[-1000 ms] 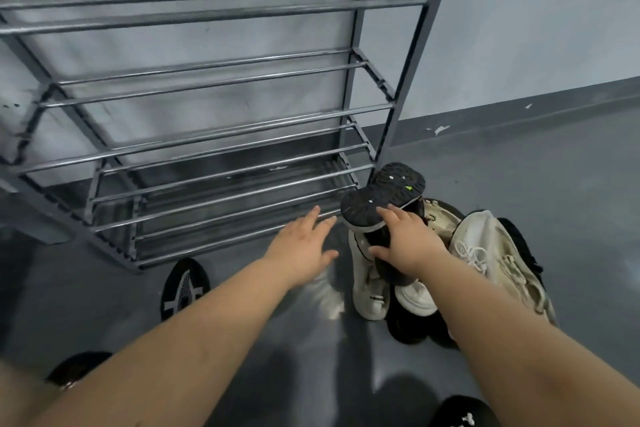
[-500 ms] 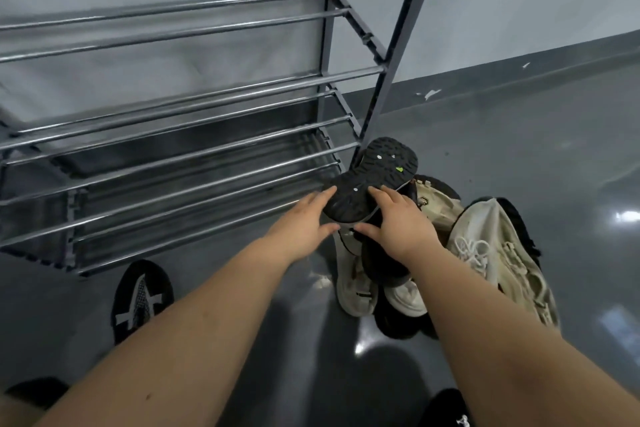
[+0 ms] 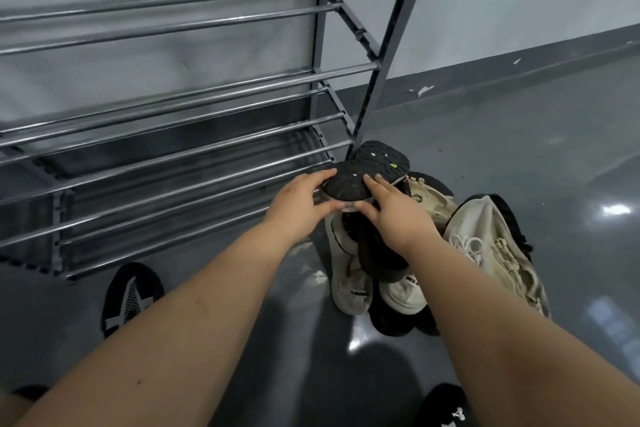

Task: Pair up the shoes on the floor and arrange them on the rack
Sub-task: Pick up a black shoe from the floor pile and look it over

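Both hands are on the same shoe, head cam only so that's the one view. Left hand (image 3: 298,206) has its fingers curled over the near-left edge of an upturned black sole, thumb tucked under the rim. Right hand (image 3: 389,210) does the same from the other side, fingers on top of the sole and thumb pinching underneath. The two thumbs nearly meet at the sole's 6 o'clock end.

That black-soled shoe (image 3: 372,172) is flipped sole-up, little white dots and one lime-green dot on the tread. It sits on top of the pile, right at the foot of the rack's front right post, its far end pointing to about 1 o'clock.

Shoe count, as far as I can tell: one in the hands, plus a heap under and beside it. One white shoe (image 3: 348,279) standing on its toe at 6 o'clock of the hands, a second white shoe (image 3: 401,295) just beside it, a dark shoe between and under them (hard to separate), one beige shoe with a logo tag (image 3: 431,203) at 3 o'clock, one cream lace-up sneaker (image 3: 495,250) lying on its side at 4 o'clock. Off alone at 8 o'clock is one black-and-white shoe (image 3: 130,296) on the floor, and one more black shoe with white marks (image 3: 446,409) at the bottom edge.

Metal shoe rack (image 3: 194,114) fills 10 to 12 o'clock, four tiers of chrome bars in frame, none holding shoes. Floor (image 3: 519,156) is glossy grey.
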{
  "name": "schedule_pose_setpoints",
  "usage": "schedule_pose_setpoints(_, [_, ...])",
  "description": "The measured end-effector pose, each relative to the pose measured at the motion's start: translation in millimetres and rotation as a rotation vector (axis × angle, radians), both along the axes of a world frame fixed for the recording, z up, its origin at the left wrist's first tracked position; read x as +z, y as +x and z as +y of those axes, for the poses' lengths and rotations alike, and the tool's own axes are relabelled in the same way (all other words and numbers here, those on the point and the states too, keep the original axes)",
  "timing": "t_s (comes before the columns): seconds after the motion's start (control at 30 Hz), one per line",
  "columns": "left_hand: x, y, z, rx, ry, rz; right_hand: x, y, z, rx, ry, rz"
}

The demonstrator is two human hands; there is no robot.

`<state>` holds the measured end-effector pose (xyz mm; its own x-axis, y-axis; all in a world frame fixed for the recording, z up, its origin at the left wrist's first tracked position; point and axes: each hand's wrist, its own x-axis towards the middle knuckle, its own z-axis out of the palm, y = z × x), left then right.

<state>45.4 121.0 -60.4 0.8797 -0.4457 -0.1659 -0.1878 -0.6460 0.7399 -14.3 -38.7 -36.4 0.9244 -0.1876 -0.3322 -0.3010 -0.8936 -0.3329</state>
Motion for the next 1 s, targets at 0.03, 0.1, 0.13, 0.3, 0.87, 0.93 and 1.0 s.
schedule_pose_setpoints(0.03, [5,-2,0,0.003,-0.008,-0.022,4,-2,1,-0.014,0.028,-0.018])
schedule_pose_setpoints(0.1, [16,-6,-1,0.006,-0.018,-0.058,12,-7,2,-0.050,0.091,-0.062])
schedule_pose_setpoints(0.13, [22,-8,-1,0.010,-0.028,-0.070,18,-9,3,-0.070,0.119,-0.090])
schedule_pose_setpoints(0.3, [54,-26,8,0.019,-0.093,-0.150,50,-29,10,-0.093,0.151,-0.190])
schedule_pose_setpoints(0.87, [177,-114,89,0.162,-0.215,-0.447,175,-98,79,0.006,0.354,-0.430])
schedule_pose_setpoints(0.93, [199,-117,100,0.137,-0.167,-0.454,190,-102,89,0.010,0.379,-0.455])
schedule_pose_setpoints(1.0, [219,-119,111,0.105,-0.097,-0.460,199,-107,98,0.005,0.434,-0.477])
